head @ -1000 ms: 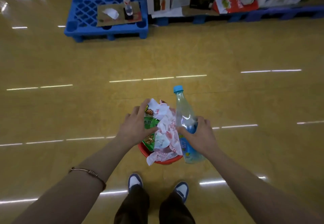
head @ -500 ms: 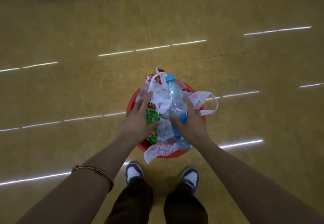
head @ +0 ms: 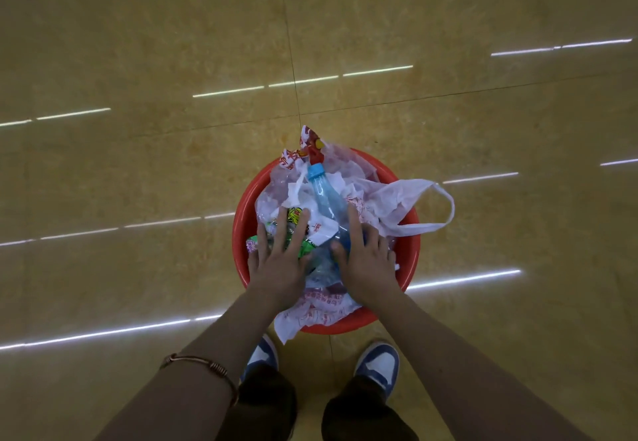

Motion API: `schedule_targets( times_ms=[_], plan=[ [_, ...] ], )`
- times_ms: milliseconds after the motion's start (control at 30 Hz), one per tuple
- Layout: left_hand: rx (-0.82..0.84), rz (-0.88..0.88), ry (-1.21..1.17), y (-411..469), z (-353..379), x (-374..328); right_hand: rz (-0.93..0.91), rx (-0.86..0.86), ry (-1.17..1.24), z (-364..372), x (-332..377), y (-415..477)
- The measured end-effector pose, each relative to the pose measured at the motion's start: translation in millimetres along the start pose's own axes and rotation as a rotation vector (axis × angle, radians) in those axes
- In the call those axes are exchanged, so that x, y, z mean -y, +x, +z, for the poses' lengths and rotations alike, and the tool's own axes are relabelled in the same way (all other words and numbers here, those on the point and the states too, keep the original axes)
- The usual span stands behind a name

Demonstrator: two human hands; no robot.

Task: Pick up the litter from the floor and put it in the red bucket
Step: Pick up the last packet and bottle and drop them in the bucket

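Looking straight down from head height at a round red bucket point(head: 241, 233) standing on a glossy yellow tiled floor point(head: 138, 171), just in front of the person's feet. The bucket is heaped with litter. A clear plastic bottle point(head: 326, 199) with a blue cap lies tilted on top of the heap, cap pointing away from the person, its lower half under the right hand point(head: 366, 263). That hand holds the bottle, thumb on its left side and fingers laid over its top and right side. The left hand point(head: 276, 263) is flat, fingers spread and straight, pressing down on a green wrapper point(head: 305, 248) and crumpled white wrappers on the left side of the heap. A white plastic bag point(head: 397, 204) spills over the right rim, its handle loop hanging outside the bucket. A red and white wrapper point(head: 312, 145) sticks up at the far rim, and a white printed wrapper point(head: 310, 316) droops over the near rim. A thin bracelet point(head: 200, 363) circles the left forearm. Below, two blue and white shoes point(head: 378, 364) and dark trouser legs show. Bright streaks of ceiling light are mirrored across the floor.
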State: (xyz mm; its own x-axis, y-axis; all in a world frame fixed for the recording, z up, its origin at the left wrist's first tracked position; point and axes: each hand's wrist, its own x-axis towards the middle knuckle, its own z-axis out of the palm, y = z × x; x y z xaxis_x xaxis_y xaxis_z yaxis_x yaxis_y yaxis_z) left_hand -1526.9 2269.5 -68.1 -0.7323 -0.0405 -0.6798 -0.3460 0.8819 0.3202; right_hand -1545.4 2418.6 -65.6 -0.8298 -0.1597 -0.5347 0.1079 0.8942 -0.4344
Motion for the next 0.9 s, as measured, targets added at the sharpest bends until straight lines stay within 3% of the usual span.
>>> schedule_targets(
  times_ms=[633, 800, 900],
  plan=[
    [-0.027, -0.175, 0.317, 42.4, 45.2, -25.1, 0.070, 0.031, -0.230, 25.0, -8.1, 60.1],
    [0.066, -0.110, 0.183, 36.6, 15.4, -19.4, 0.021, 0.034, -0.250, 11.2, -1.6, 52.4],
    [-0.004, -0.007, 0.104, 16.9, -9.9, -19.7, 0.023, 0.064, -0.133, -14.6, 1.5, 35.4]
  ],
)
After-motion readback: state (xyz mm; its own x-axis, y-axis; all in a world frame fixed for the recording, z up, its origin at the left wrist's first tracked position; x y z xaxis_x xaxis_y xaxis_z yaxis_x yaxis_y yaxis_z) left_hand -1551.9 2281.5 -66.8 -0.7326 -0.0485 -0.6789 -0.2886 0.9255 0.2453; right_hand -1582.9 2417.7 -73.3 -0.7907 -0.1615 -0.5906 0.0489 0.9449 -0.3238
